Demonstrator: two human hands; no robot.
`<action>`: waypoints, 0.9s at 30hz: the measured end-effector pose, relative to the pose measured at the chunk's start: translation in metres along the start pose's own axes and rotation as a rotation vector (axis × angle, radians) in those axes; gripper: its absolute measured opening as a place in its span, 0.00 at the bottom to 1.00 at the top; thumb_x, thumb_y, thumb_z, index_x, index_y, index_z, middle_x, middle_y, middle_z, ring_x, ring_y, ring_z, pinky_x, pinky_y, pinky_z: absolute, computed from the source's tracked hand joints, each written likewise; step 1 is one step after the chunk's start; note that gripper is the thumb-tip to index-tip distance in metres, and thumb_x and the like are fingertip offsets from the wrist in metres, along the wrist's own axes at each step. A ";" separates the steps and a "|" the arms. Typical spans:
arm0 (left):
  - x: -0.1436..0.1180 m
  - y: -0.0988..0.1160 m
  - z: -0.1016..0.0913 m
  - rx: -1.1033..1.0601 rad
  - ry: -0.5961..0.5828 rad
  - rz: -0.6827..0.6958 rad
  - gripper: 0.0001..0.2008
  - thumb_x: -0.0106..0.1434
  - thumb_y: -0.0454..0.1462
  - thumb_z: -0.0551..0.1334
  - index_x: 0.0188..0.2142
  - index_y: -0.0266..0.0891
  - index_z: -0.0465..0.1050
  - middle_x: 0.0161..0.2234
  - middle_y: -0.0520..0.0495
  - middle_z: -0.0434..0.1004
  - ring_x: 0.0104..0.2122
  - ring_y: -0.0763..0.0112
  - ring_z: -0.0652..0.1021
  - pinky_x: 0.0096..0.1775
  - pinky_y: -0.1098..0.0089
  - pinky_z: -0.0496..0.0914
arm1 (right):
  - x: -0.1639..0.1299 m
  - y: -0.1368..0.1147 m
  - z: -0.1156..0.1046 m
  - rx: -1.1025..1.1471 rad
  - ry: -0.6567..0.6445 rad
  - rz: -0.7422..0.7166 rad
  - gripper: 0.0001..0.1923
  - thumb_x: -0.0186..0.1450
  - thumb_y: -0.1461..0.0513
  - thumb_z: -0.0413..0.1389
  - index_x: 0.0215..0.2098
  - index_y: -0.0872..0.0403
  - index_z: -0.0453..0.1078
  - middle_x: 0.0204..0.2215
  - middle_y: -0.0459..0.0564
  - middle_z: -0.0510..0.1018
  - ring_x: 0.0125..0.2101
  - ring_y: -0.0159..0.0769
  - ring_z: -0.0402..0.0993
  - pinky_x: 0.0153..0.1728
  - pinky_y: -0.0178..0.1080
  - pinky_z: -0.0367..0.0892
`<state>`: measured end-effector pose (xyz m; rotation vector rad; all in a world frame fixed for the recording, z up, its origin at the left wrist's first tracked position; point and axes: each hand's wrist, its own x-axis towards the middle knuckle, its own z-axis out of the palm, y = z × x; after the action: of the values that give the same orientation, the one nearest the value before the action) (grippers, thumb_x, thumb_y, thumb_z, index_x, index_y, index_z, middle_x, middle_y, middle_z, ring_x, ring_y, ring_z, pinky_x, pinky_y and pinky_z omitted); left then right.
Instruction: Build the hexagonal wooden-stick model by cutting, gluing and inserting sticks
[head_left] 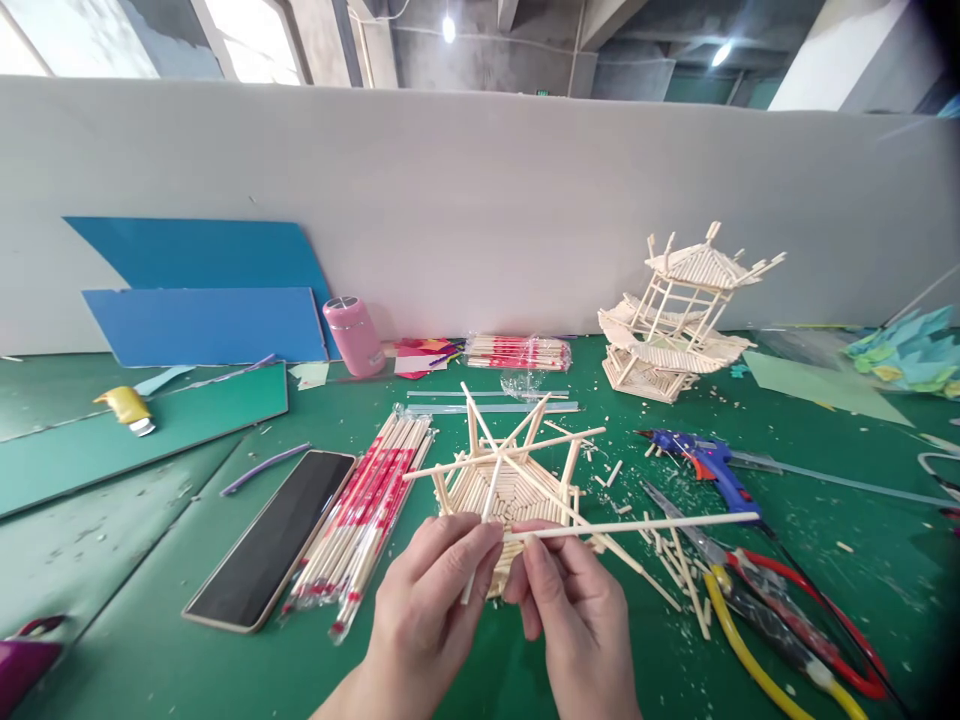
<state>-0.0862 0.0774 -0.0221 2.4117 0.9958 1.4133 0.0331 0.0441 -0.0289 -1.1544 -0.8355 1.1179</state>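
- The green surface is strewn with wood offcuts.
- A hexagonal stick frame is set on it, just beyond both hands.
- The left hand is closed, fingers pinched on a short stick at the frame.
- The right hand is closed, fingertips pinched on a long stick pointing right.

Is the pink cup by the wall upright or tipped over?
Upright: the pink cup stands on its base on the green mat, leaning slightly.
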 end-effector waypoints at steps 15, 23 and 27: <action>0.002 -0.001 -0.002 0.027 -0.039 0.049 0.12 0.57 0.24 0.56 0.41 0.31 0.69 0.35 0.44 0.72 0.34 0.76 0.75 0.35 0.80 0.70 | 0.006 0.012 -0.003 0.144 -0.076 0.019 0.11 0.61 0.54 0.52 0.33 0.53 0.71 0.15 0.41 0.68 0.13 0.20 0.57 0.15 0.26 0.52; 0.001 0.001 -0.002 0.019 -0.005 0.040 0.14 0.57 0.23 0.56 0.42 0.31 0.68 0.35 0.43 0.72 0.33 0.75 0.75 0.34 0.79 0.71 | 0.005 0.014 -0.004 0.132 -0.072 0.030 0.12 0.61 0.54 0.53 0.33 0.54 0.71 0.14 0.40 0.65 0.14 0.21 0.57 0.15 0.26 0.53; 0.001 0.001 -0.001 0.016 -0.003 0.031 0.14 0.57 0.23 0.56 0.43 0.31 0.68 0.35 0.43 0.73 0.33 0.75 0.75 0.34 0.78 0.71 | 0.006 0.018 -0.006 0.144 -0.072 0.023 0.12 0.61 0.54 0.53 0.34 0.54 0.72 0.15 0.40 0.64 0.14 0.21 0.57 0.15 0.27 0.54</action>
<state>-0.0862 0.0771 -0.0209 2.4499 0.9768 1.4170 0.0362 0.0486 -0.0479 -1.0115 -0.7854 1.2251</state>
